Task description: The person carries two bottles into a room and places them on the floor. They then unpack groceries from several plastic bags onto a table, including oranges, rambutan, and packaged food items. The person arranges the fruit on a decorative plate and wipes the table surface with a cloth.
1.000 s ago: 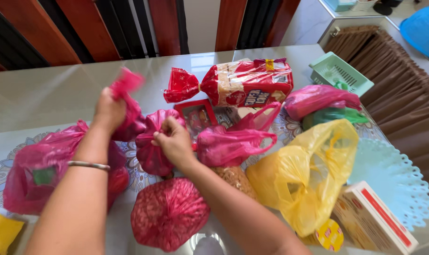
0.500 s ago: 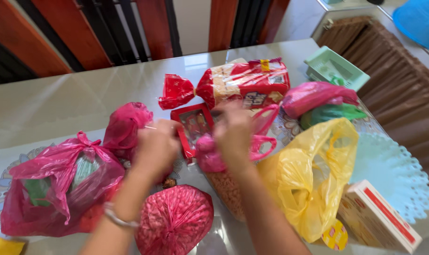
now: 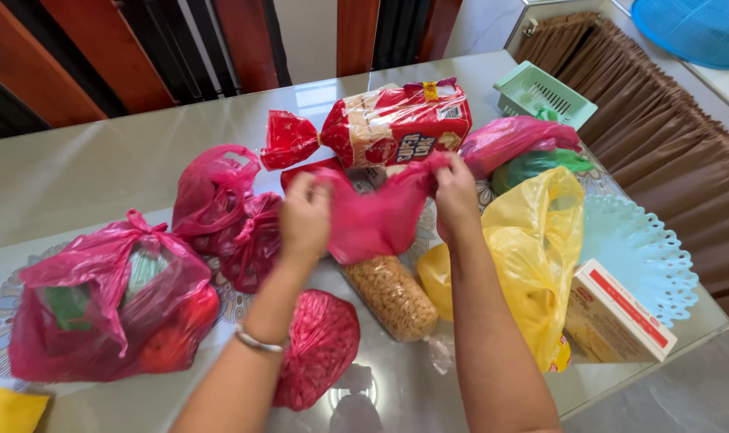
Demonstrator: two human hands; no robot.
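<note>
Both hands have risen from the table since before, lifting the pink bag (image 3: 376, 220) just before the bread loaf (image 3: 396, 124). The left hand (image 3: 304, 216) and right hand (image 3: 456, 196) each pinch its top edge with closed fingers, stretching it apart. The bag looks mid-opening; widening it would need steady outward pulls.

I judge this a home dining area. A glossy table (image 3: 100, 168) carries groceries: a bread loaf (image 3: 396, 124), tied pink bags (image 3: 108, 297) and a yellow bag (image 3: 533, 248). Wooden chair backs (image 3: 84, 56) stand at the far side. A green basket (image 3: 541, 92) sits far right, beside brown pleated fabric (image 3: 661, 152).
</note>
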